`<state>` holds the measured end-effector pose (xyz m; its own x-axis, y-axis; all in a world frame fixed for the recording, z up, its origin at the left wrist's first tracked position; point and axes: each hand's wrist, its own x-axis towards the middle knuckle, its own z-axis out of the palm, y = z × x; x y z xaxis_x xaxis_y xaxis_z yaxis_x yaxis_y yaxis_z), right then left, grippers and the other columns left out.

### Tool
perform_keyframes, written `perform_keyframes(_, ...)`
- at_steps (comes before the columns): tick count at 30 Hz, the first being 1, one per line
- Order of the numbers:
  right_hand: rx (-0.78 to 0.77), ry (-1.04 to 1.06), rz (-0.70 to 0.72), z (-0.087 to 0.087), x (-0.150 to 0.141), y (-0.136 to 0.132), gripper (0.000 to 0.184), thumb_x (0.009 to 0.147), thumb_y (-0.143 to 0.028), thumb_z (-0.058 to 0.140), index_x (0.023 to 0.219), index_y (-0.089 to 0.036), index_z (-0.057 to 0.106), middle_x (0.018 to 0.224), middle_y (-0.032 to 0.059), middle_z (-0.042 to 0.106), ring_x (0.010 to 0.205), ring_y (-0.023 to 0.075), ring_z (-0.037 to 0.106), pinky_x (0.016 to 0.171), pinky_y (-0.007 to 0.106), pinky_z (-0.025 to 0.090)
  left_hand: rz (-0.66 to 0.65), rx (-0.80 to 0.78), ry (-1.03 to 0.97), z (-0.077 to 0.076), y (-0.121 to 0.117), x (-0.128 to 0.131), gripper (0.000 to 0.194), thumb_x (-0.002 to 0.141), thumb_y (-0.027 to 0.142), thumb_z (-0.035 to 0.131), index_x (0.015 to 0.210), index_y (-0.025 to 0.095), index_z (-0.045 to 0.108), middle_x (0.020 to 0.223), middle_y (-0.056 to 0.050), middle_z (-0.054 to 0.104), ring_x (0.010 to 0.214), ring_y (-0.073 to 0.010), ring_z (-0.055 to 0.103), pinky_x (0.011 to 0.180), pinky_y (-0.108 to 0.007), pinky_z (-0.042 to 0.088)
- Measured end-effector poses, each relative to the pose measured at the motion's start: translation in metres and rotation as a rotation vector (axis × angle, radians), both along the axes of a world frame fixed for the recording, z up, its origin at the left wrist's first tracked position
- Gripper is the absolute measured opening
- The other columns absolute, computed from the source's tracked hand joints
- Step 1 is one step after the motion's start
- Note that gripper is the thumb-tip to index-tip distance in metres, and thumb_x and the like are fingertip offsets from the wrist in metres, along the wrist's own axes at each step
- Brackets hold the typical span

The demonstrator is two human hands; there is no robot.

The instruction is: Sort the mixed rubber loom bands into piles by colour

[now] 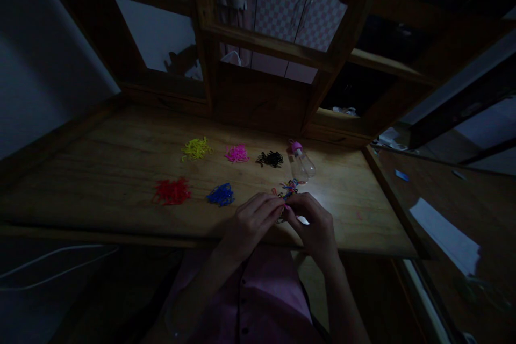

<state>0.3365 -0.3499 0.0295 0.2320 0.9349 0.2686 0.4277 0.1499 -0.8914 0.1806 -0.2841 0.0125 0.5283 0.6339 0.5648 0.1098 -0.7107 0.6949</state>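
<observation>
My left hand (258,216) and my right hand (311,217) meet near the front edge of the wooden desk, fingertips almost touching. Both are closed in a pinch around a small pink band (286,207), mostly covered by the fingers. Just beyond the fingertips lies a mixed pile of coloured bands (291,187), partly hidden by my hands. Sorted piles sit further left: blue bands (221,194), red bands (172,192), yellow bands (196,149), pink bands (237,153) and black bands (270,159). Whether they are loops or cut strips is too dark to tell.
A clear bulb-shaped bottle (305,165) with a pink cap lies behind the mixed pile. The wooden desk (121,172) backs onto a shelf unit (262,97). White paper (445,234) and a blue card (401,174) rest on a surface at the right.
</observation>
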Motion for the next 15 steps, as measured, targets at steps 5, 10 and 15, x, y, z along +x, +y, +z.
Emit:
perform_keyframes(5, -0.274, 0.773, 0.119, -0.007, 0.002, 0.018, 0.013, 0.080, -0.028, 0.070, 0.078, -0.016, 0.065, 0.067, -0.0006, 0.059, 0.058, 0.0081, 0.054, 0.057, 0.019, 0.049, 0.217, -0.300, -0.145, 0.006, 0.007, -0.009, 0.009, 0.086, 0.027, 0.063, 0.090, 0.020, 0.067, 0.091, -0.002, 0.070, 0.086, -0.0148, 0.067, 0.080, -0.025, 0.054)
perform_keyframes(10, -0.301, 0.819, 0.128, 0.004, 0.014, 0.050, 0.014, 0.076, -0.029, 0.073, 0.076, -0.017, 0.066, 0.072, 0.0023, 0.063, 0.063, 0.0097, 0.056, 0.059, 0.022, 0.049, 0.302, -0.475, -0.132, -0.001, 0.028, -0.030, 0.019, 0.083, 0.036, 0.064, 0.092, 0.019, 0.067, 0.091, -0.004, 0.073, 0.082, -0.0176, 0.070, 0.076, -0.026, 0.056)
perform_keyframes(15, -0.204, 0.408, 0.116, 0.018, 0.034, 0.096, 0.018, 0.069, -0.031, 0.076, 0.076, -0.017, 0.066, 0.068, 0.0023, 0.065, 0.065, 0.0149, 0.061, 0.069, 0.031, 0.050, 0.287, -0.428, 0.003, -0.007, 0.065, -0.046, 0.018, 0.083, 0.035, 0.063, 0.091, 0.019, 0.068, 0.092, -0.004, 0.073, 0.084, -0.0186, 0.069, 0.081, -0.031, 0.054)
